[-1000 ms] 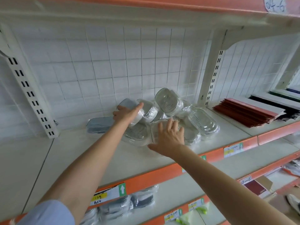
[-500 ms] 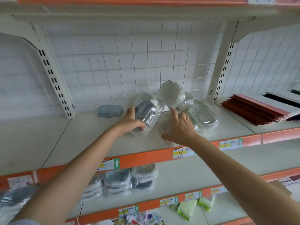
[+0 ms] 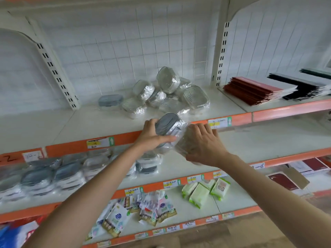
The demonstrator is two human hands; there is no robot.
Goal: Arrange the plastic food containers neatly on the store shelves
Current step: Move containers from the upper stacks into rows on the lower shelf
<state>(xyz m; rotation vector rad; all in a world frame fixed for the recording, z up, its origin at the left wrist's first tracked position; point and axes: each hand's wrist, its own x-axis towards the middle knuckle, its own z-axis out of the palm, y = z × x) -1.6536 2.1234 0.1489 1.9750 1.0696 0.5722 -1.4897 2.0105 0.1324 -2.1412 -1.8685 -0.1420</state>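
Holding 2 wrapped containers now lifted off the upper shelf [image 3: 75, 126]: left hand [image 3: 154, 136] grips grey-lidded container [image 3: 167, 125], right hand [image 3: 204, 145] grips clear container [image 3: 184, 142].

Shelf price labels [image 3: 98, 143] too blurred to read.

Glossy plastic-wrapped containers [image 3: 166, 93]

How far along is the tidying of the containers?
Done: a row stands stacked on the lower shelf. In hand: the left hand grips a grey-lidded container; the right hand holds a clear one. Left: the pile on the upper shelf.
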